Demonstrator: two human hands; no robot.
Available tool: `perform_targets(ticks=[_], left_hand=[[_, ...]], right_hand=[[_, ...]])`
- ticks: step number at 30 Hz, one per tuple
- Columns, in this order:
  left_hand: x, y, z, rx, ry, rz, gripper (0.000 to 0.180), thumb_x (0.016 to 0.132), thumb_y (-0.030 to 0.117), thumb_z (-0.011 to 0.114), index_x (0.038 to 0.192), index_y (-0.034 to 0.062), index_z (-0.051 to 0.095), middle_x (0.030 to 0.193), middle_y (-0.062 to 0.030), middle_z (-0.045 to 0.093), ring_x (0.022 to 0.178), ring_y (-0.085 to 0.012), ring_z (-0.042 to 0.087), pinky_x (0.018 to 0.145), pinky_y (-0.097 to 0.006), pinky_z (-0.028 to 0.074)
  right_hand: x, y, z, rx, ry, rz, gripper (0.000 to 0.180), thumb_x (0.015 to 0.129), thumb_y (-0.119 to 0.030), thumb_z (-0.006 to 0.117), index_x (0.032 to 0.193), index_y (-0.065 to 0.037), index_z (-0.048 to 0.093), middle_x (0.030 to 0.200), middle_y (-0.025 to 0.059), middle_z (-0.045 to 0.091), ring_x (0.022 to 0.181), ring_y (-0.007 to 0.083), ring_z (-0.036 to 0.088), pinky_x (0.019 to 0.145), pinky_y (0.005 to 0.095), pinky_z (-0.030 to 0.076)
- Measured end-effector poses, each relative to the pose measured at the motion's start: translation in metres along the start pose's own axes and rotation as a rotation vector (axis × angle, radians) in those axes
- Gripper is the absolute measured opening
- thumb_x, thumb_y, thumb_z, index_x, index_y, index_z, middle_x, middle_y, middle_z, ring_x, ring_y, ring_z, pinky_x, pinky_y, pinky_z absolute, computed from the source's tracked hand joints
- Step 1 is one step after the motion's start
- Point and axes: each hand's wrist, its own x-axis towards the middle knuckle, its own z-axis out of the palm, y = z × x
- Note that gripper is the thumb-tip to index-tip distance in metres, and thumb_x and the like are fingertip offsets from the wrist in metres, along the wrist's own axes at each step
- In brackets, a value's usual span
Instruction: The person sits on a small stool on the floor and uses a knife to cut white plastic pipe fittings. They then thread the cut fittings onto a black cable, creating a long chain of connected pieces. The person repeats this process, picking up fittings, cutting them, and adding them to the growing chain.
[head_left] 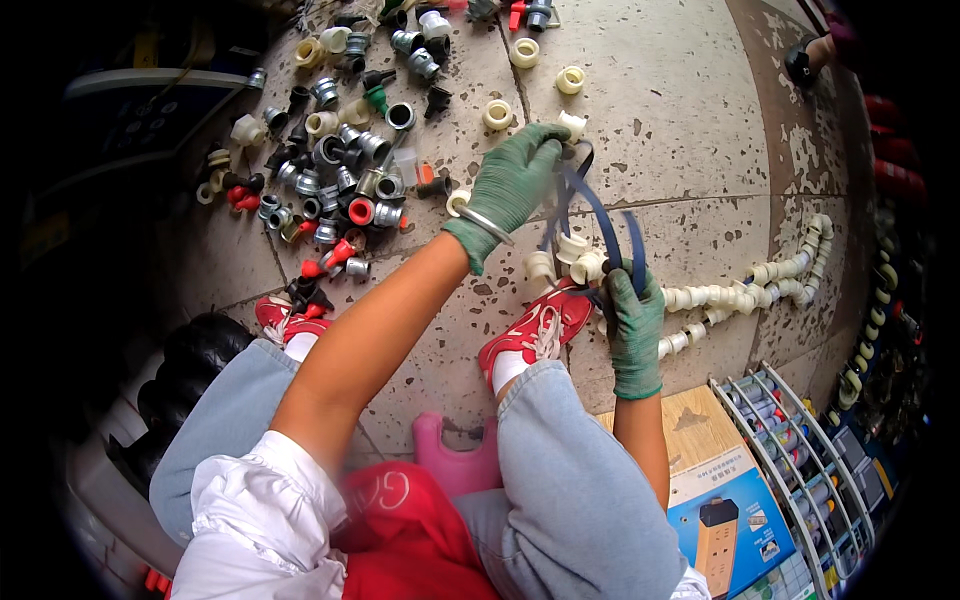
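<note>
My left hand (512, 185), in a green work glove with a bangle at the wrist, reaches forward. Its fingers are closed at a small white plastic ring fitting (572, 125). A dark blue strap (603, 215) loops from near those fingertips down to my right hand (634, 325), also green-gloved, whose fingers are closed around it. Part of the strap is blurred. Several white fittings (575, 250) sit beside my right hand. More are strung in rows (735, 297) trailing off to the right across the floor.
Loose white rings (497, 114) lie ahead on the stained tile floor. Metal, black and red pipe fittings (345, 150) are heaped at left. A pink stool (455, 455) stands between my legs. At right are a blue box (735, 525) and a wire rack (800, 460). Another person's hand (815, 55) shows top right.
</note>
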Motion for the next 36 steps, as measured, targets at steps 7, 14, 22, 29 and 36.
perform_targets(ticks=[7, 14, 22, 29, 36], left_hand=[[0.017, -0.049, -0.003, 1.448, -0.212, 0.703, 0.021, 0.076, 0.011, 0.055, 0.096, 0.0125, 0.061, 0.099, -0.0086, 0.061, 0.104, -0.0241, 0.056, 0.099, -0.041, 0.037], [-0.028, -0.052, -0.006, 0.411, 0.053, 0.202, 0.047, 0.076, 0.007, 0.067, 0.119, 0.0036, 0.051, 0.104, -0.0101, 0.056, 0.103, -0.0207, 0.056, 0.091, -0.033, 0.047], [-0.061, -0.061, -0.031, -1.027, 0.071, -0.415, 0.035, 0.088, 0.013, 0.060, 0.121, 0.0060, 0.049, 0.112, -0.0097, 0.057, 0.104, -0.0199, 0.057, 0.090, -0.037, 0.050], [-0.068, -0.071, -0.024, -1.035, 0.167, -0.376, 0.024, 0.091, 0.019, 0.057, 0.112, 0.0068, 0.054, 0.107, -0.0074, 0.060, 0.096, -0.0189, 0.060, 0.086, -0.037, 0.050], [-0.071, -0.072, -0.019, -1.009, 0.059, -0.403, 0.030, 0.086, 0.018, 0.061, 0.110, 0.0026, 0.052, 0.107, -0.0086, 0.059, 0.096, -0.0191, 0.059, 0.086, -0.037, 0.049]], right_hand=[[0.003, -0.005, -0.003, 0.033, 0.116, -0.080, 0.012, 0.086, -0.010, 0.064, 0.094, -0.002, 0.065, 0.076, -0.0022, 0.061, 0.064, 0.0046, 0.053, 0.057, 0.0177, 0.043], [-0.007, -0.012, 0.010, -0.072, 0.098, -0.083, 0.016, 0.085, -0.007, 0.065, 0.099, 0.000, 0.066, 0.077, -0.0016, 0.062, 0.066, 0.0051, 0.054, 0.059, 0.0186, 0.044], [-0.019, -0.011, 0.021, -0.361, -0.035, -0.046, 0.013, 0.081, -0.005, 0.067, 0.093, 0.000, 0.068, 0.078, 0.0008, 0.066, 0.069, 0.0051, 0.058, 0.062, 0.0185, 0.047], [-0.019, -0.009, 0.033, -0.416, -0.066, -0.009, 0.015, 0.082, -0.009, 0.067, 0.092, 0.003, 0.067, 0.076, 0.0031, 0.065, 0.065, 0.0067, 0.059, 0.060, 0.0197, 0.049], [-0.017, 0.000, 0.033, -0.449, -0.030, -0.011, 0.015, 0.082, -0.009, 0.067, 0.092, 0.003, 0.068, 0.071, 0.0011, 0.063, 0.062, 0.0049, 0.055, 0.056, 0.0196, 0.046]])
